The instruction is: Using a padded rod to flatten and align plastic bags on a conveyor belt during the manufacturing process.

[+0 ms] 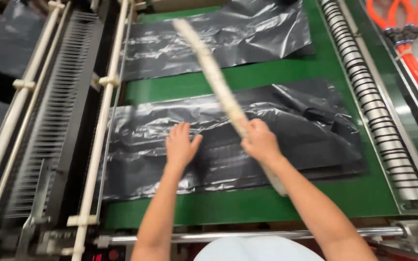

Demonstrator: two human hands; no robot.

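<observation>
While my left hand (181,145) lies flat with its fingers spread on the near stack of black plastic bags (228,140), my right hand (260,141) is wrapped tight around a long pale stick (214,72), fingers pressed closed about its shaft. This stack is my landmark: it lies across the green belt (315,67), glossy and wrinkled, its sheets layered flat with creases catching the light and a bunched fold toward its right end. The stick slants over the stack, its blurred upper end reaching past the stack's far edge, its lower end poking out beneath my right wrist near the stack's near edge. Beyond the stack, farther along the belt, lies a second sheet of black bags (218,38). Left of the stack stands a rack of thin metal pins (54,111); right of it runs a ribbed metal roller (373,111).
</observation>
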